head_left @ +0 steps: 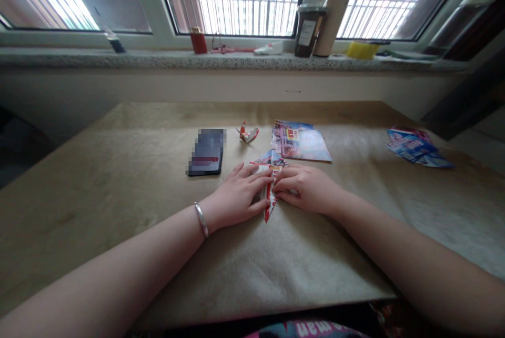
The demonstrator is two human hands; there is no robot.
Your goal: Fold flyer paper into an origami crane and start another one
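Inspector: Location of the workpiece?
Clerk: A folded sheet of printed paper [268, 210] lies on the covered table [221, 280], between the two hands, a narrow red-and-white point directed toward the wearer.
Inspector: Condition of the left hand?
Clerk: The left hand [241, 191] lies palm down, fingers extended and somewhat spread, pressing across the paper's left part and not clenched. A silver bangle [201, 220] encircles that wrist.
Inspector: And the right?
Clerk: The right hand [310, 185] has its fingers bent, tips at the paper's right edge. Whether they pinch it or merely press cannot be determined.
Inspector: Adjacent items?
Clerk: Beyond the left hand, a dark smartphone [205, 151], its screen partly pixelated. Right of that, a small folded paper figure [248, 133] with pointed ends. Just beyond the right hand, a stack of printed leaflets [305, 143].
Inspector: Further right?
Clerk: Overlapping blue printed papers [418, 147], well apart from both hands, near the table's right side.
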